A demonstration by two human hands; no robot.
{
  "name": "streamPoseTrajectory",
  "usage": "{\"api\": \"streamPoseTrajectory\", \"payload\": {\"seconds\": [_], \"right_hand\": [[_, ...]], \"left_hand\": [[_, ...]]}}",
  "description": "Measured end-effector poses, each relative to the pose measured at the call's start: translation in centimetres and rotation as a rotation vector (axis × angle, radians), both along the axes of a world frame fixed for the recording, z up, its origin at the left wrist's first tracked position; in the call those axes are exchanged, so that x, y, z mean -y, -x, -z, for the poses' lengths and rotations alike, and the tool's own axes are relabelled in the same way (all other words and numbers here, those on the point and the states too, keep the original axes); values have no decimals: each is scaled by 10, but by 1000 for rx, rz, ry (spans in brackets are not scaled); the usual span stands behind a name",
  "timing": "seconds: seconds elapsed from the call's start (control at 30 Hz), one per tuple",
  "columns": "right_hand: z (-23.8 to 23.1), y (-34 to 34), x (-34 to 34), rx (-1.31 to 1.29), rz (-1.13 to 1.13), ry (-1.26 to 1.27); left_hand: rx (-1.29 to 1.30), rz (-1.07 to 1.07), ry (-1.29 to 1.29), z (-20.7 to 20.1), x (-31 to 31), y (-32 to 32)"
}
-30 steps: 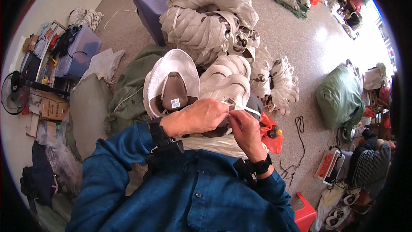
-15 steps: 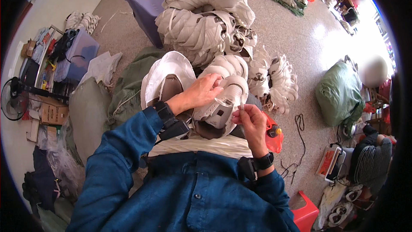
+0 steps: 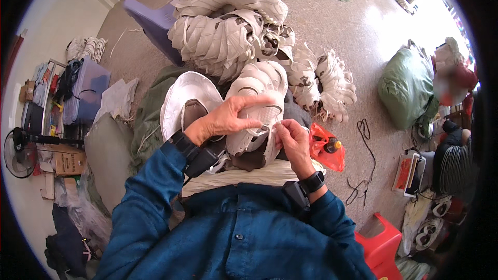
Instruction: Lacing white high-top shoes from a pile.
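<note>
A stack of white shoe uppers [image 3: 259,78] lies in front of my lap, the nearest one [image 3: 243,140] with its grey-brown opening toward me. My left hand [image 3: 224,118] holds this nearest upper from its left, index finger stretched across the top and thumb pressed near the middle. On the right side, my right hand [image 3: 293,140] pinches a thin white strip at the upper's edge between thumb and fingers. The strip's far end is hidden by the fingers. To the left of the stack, a white upper with a brown lining [image 3: 191,96] stands apart, partly behind my left hand.
Large coils of nested uppers [image 3: 223,36] are heaped beyond, by a purple chair [image 3: 155,26]. An orange bag with a bottle [image 3: 328,148] lies right of my lap. Farther right are a green sack [image 3: 407,85] and a black cord [image 3: 367,166]. A red stool [image 3: 381,241] stands close by.
My left hand has opened its index finger away from the thumb across the upper. My right hand has shifted slightly left and lower, still pinching. The whole view has swung a little to the right.
</note>
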State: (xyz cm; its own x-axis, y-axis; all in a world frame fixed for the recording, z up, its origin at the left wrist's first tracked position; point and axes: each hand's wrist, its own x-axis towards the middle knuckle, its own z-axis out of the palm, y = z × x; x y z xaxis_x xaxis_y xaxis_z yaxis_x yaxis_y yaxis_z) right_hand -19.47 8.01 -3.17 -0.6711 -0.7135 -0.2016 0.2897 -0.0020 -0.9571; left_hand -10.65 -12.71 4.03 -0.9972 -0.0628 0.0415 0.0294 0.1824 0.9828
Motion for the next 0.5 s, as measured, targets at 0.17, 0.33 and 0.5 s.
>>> {"api": "streamPoseTrajectory", "payload": {"seconds": [0.17,0.33,0.5], "right_hand": [[5,0,-3,46,34,24],[-2,-1,-10,91,43,64],[-1,-4,-17,28,-85,2]], "left_hand": [[176,128,397,-13,-3,2],[257,93,370,11,-9,13],[219,94,157,14,-7,10]]}}
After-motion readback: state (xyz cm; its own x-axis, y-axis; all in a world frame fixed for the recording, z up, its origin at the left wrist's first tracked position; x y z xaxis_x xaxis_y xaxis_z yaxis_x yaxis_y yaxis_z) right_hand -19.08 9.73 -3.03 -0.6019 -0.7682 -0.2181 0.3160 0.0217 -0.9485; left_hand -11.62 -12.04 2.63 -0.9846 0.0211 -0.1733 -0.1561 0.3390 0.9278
